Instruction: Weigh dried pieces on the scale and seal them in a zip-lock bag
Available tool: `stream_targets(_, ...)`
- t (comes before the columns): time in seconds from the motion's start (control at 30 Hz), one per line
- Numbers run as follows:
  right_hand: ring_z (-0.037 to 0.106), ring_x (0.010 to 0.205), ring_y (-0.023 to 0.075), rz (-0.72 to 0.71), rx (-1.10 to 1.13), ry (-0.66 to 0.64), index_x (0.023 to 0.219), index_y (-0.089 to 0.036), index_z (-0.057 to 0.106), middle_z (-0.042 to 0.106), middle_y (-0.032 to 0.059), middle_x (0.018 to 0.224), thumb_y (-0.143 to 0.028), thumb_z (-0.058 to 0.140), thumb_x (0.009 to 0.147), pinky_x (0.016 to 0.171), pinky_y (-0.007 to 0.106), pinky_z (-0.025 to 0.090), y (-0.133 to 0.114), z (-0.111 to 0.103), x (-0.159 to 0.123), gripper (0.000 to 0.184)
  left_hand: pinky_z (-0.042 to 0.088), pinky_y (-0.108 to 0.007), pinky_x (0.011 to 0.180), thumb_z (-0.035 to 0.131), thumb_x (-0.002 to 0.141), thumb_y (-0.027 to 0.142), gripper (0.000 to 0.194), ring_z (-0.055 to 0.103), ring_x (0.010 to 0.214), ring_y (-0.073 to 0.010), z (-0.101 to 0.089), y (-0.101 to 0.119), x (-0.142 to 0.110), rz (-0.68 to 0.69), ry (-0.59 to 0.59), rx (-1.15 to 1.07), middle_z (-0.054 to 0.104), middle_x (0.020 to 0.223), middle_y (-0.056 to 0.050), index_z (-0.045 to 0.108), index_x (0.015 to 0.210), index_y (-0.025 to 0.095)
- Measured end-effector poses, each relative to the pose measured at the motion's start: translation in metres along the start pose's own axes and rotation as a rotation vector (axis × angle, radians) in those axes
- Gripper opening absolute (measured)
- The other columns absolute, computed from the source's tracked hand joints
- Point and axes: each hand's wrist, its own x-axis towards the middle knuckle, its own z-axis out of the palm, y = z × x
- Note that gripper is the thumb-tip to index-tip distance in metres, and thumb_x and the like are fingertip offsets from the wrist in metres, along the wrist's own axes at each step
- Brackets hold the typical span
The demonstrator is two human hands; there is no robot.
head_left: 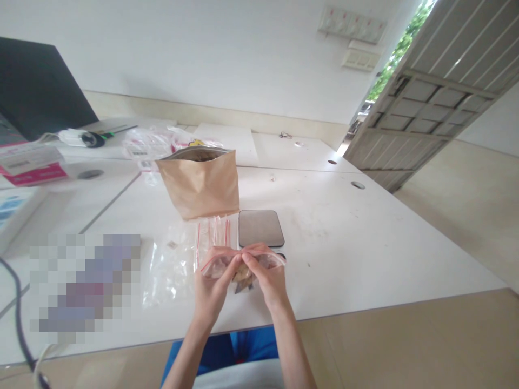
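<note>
Presently, left hand [213,286] and right hand [267,278] pinch the red-edged zip seal of a clear plastic bag [217,265] holding brown pieces [243,275]; kraft pouch [198,186] stands beyond.

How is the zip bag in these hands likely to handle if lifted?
The zip bag looks thin and soft, so it will likely flop rather than hold its shape. The brown pieces low in it probably make it bottom-heavy. Its smooth plastic may slip in the fingers.

One left hand [211,286], one right hand [266,276], one zip bag [243,263], one kraft paper pouch [198,189], one flat scale [260,228].
</note>
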Motion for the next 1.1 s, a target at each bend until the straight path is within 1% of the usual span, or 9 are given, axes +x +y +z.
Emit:
stream_targets(0.13,0.063,0.072,0.0173,0.033,0.076,0.108,0.068,-0.019,0.072,0.068,0.0027,0.072,-0.035,0.073,0.072,0.07,0.029,0.049,0.009,0.005,0.0,0.016,0.046,-0.025,0.07,0.073,0.073,0.033,0.016,0.06,0.073,-0.0152,0.001,-0.004,-0.001,-0.016,0.081,0.039,0.065,0.071,-0.002,0.067,0.068,0.019)
stream_targets(0.27,0.059,0.061,0.0145,0.111,0.107,0.172,0.061,-0.015,0.064,0.063,0.0012,0.06,-0.055,0.062,0.078,0.061,0.026,0.047,0.018,0.002,0.002,0.044,0.048,-0.026,0.071,0.073,0.07,0.041,0.023,0.063,0.073,-0.0171,-0.001,0.001,0.006,-0.204,0.061,-0.038,0.07,0.072,-0.003,0.071,0.071,0.018)
stream_targets(0.43,0.059,0.06,0.0133,0.213,0.169,0.258,0.063,-0.014,0.062,0.064,0.0002,0.061,-0.061,0.065,0.073,0.059,0.024,0.047,0.021,-0.003,0.003,0.048,0.05,-0.031,0.071,0.065,0.072,0.058,0.045,0.068,0.074,-0.0237,-0.001,0.006,0.013,-0.581,-0.113,-0.347,0.073,0.074,-0.009,0.073,0.073,0.013)
stream_targets(0.53,0.062,0.059,0.0153,0.259,0.158,0.287,0.063,-0.013,0.065,0.067,0.0029,0.062,-0.06,0.068,0.07,0.057,0.025,0.049,0.006,-0.022,0.011,0.047,0.05,-0.033,0.078,0.048,0.078,0.069,0.063,0.067,0.088,-0.0263,-0.003,0.004,0.014,-0.642,-0.243,-0.402,0.074,0.091,-0.014,0.074,0.09,0.012)
stream_targets(0.7,0.067,0.067,0.02,0.111,-0.071,0.49,0.085,-0.011,0.07,0.071,0.0086,0.075,-0.066,0.065,0.067,0.061,0.03,0.053,-0.034,-0.107,0.061,0.058,0.047,-0.031,0.078,0.036,0.088,0.061,0.059,0.063,0.093,-0.0216,-0.018,0.004,0.019,-0.492,-0.33,-0.288,0.067,0.119,-0.01,0.065,0.117,0.018)
stream_targets(0.8,0.068,0.086,0.0291,0.173,-0.719,0.545,0.1,-0.006,0.066,0.071,0.0179,0.089,-0.072,0.045,0.077,0.075,0.04,0.053,-0.042,-0.159,0.095,0.072,0.047,-0.031,0.078,0.038,0.09,0.053,0.05,0.063,0.092,-0.0208,-0.027,0.007,0.025,-0.443,-0.306,-0.237,0.067,0.118,-0.009,0.067,0.111,0.017)
stream_targets(0.83,0.064,0.098,0.0362,0.191,-0.802,0.584,0.109,-0.001,0.062,0.068,0.0252,0.099,-0.069,0.056,0.072,0.085,0.047,0.049,-0.041,-0.171,0.102,0.078,0.047,-0.032,0.078,0.037,0.091,0.052,0.05,0.063,0.092,-0.0211,-0.029,0.009,0.028,-0.422,-0.294,-0.222,0.067,0.118,-0.009,0.067,0.109,0.017)
stream_targets(0.97,0.037,0.127,0.0453,0.077,-1.145,0.672,0.136,0.003,0.039,0.044,0.0339,0.134,-0.063,0.054,0.076,0.102,0.057,0.029,-0.023,-0.181,0.101,0.09,0.047,-0.033,0.08,0.035,0.092,0.051,0.049,0.062,0.097,-0.022,-0.033,0.021,0.048,-0.258,-0.199,-0.064,0.068,0.116,-0.009,0.068,0.102,0.016)
stream_targets(1.1,0.037,0.13,0.0409,0.065,-1.48,0.366,0.135,-0.014,0.048,0.038,0.0226,0.144,-0.052,0.043,0.088,0.1,0.056,0.032,-0.001,-0.166,0.082,0.06,0.043,-0.033,0.093,0.037,0.094,0.039,0.038,0.054,0.118,-0.0199,-0.034,0.046,0.082,0.138,-0.076,0.256,0.064,0.123,-0.007,0.066,0.108,0.019)
